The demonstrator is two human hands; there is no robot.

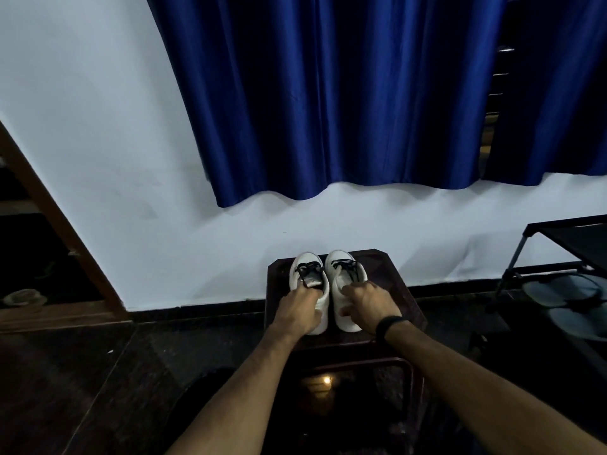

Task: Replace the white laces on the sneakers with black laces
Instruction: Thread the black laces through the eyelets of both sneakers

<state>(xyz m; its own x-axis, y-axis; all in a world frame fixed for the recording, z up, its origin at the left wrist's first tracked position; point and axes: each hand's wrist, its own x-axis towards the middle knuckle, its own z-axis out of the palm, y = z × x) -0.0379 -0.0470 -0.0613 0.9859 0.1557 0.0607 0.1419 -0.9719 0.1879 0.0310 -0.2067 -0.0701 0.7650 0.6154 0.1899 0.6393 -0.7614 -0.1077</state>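
Head: both hands grip black-laced sneakers [326, 284] (on stool [394, 290]).

Single head-worn wide-angle view, looking forward and down. Both forearms reach in from the bottom edge to a small dark wooden counter [405, 310] at lower centre, mid-distance. White wall [98, 126] and glossy blue curtain [328, 93] fill the upper frame.

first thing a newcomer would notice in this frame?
Probably the pair of white sneakers with black laces, side by side on a dark stool against the wall. The left hand grips the left shoe's collar and the right hand grips the right shoe. Above hangs a big blue curtain.
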